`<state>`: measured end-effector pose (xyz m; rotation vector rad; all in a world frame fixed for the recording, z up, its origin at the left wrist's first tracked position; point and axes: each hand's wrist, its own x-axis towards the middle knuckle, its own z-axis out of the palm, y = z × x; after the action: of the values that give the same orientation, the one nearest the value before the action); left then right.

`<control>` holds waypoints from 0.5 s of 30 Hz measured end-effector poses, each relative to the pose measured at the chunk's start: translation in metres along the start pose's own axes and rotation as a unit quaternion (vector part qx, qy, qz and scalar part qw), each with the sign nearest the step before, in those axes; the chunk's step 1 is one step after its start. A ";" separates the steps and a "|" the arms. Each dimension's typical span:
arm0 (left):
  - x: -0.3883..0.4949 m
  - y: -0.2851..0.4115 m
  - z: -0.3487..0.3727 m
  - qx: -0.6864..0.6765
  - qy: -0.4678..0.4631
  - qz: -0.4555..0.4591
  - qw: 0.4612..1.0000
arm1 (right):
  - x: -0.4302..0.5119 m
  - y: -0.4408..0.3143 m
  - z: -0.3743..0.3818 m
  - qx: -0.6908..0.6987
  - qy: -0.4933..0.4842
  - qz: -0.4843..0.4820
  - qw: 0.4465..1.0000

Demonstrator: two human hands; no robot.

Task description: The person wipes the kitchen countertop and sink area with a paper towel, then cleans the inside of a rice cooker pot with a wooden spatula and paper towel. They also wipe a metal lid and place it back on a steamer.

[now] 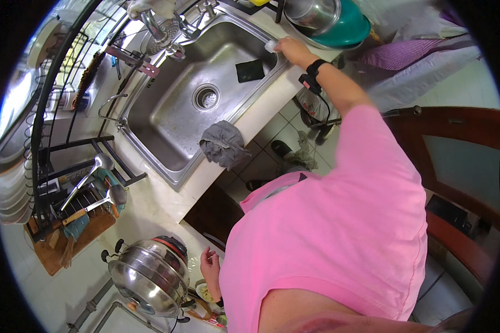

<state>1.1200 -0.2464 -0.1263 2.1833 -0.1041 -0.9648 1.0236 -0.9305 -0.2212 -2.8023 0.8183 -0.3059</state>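
My right hand (293,50) grips a small white wad (270,46), its material unclear, at the far right corner of the stainless steel sink (175,104). Inside the basin, a dark green scouring pad (250,71) lies near the right wall, beside the drain strainer (207,98). A crumpled grey cloth (223,145) hangs over the sink's front rim and the counter edge. Low in the picture, my left hand (210,264) is beside my body, fingers loosely curled and apart, with nothing seen in it. It is close to a steel steamer pot (150,277).
Faucets (160,37) rise behind the sink. A black metal rack (54,104) holds dishes at the left, with a ladle (102,162) and a turner (116,195) near it. A teal basin (352,27) and steel bowls stand beyond my right hand. A wooden-framed door (462,120) is at the right.
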 end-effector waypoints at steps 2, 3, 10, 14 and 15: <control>-0.001 0.005 0.005 0.000 -0.003 -0.003 1.000 | 0.004 0.007 0.004 0.025 -0.049 0.099 0.994; -0.002 0.007 0.008 0.000 -0.008 -0.006 1.000 | 0.005 0.007 0.006 0.028 -0.046 0.084 0.995; 0.003 0.017 0.022 -0.027 -0.013 0.006 1.000 | -0.009 -0.015 0.005 -0.159 -0.130 -0.038 0.978; 0.004 0.021 0.024 -0.021 -0.019 -0.011 1.000 | -0.019 -0.068 0.022 -0.072 -0.095 -0.023 0.993; 0.005 0.022 0.024 -0.013 -0.025 -0.016 0.999 | -0.021 -0.091 0.033 -0.016 -0.079 -0.020 0.997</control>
<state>1.1120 -0.2786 -0.1257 2.1440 -0.0812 -1.0337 1.0602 -0.8392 -0.2328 -2.8312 0.7372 -0.0756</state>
